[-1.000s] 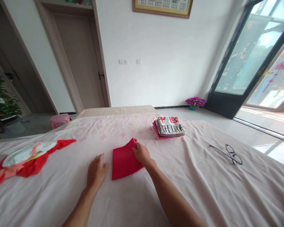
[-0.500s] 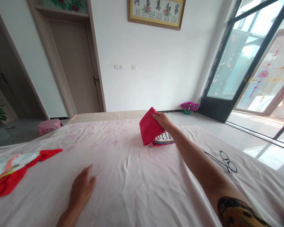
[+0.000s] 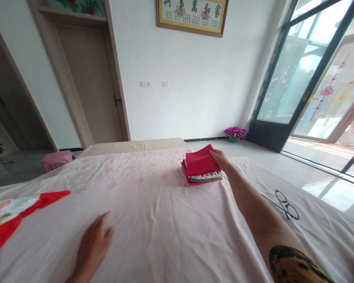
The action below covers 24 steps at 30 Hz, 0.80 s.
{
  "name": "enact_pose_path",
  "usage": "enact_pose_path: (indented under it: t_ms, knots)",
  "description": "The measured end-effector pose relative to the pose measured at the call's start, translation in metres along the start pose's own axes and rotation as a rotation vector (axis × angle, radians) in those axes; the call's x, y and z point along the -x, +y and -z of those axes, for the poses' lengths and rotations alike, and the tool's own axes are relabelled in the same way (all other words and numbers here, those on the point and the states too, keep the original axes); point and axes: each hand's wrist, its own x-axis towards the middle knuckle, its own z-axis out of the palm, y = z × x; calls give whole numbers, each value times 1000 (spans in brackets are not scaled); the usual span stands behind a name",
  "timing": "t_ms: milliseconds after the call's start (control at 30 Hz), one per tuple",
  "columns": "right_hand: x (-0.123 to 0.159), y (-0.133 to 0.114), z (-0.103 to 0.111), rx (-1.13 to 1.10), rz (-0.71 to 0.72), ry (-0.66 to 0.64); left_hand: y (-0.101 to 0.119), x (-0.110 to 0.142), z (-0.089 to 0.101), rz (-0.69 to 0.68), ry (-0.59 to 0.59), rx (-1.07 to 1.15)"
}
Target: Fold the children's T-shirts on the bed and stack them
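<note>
My right hand [image 3: 220, 159] reaches far forward and pinches the right back corner of a folded red cloth [image 3: 202, 162]. That cloth lies on top of a stack of folded cloths [image 3: 205, 179], whose white, blue and red edges show beneath it. Near the front left, my left hand [image 3: 94, 240] rests on the pale pink bedsheet [image 3: 147, 220], fingers stretched out and holding nothing. To its left lies a spread red garment [image 3: 54, 195] with a white printed part, cut off by the picture's edge.
Black-framed glasses [image 3: 287, 205] lie on the sheet right of my right forearm. A pink stool [image 3: 58, 160] stands past the bed's left side. Purple flowers in a green pot [image 3: 235, 133] stand on the floor by the glass door [image 3: 283, 90].
My right hand has lowered the red cloth from a tilted, raised position down onto the stack, moving slightly right. My left hand stays flat on the sheet; the view has shifted a little.
</note>
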Motion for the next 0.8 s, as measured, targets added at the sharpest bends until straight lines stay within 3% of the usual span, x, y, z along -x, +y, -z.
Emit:
enact_pose_path:
  t_ms: [133,267,367,467,567,800]
  knots:
    - [-11,0,4,156,-9,26,-1,0,-1,-8,10,-3]
    - [0,0,0,331,-20,97,0,0,0,5,-1,-9]
    - [25,-2,-18,522,172,128,-1,-1,-1,8,-2,2]
    - [52,2,-44,775,420,23,-2,-1,-2,-18,4,-5]
    - [61,10,-62,915,442,-120,-3,-1,-2,-47,21,-23]
    - [11,2,-68,1001,504,-375,-1,-1,-3,-73,44,-29]
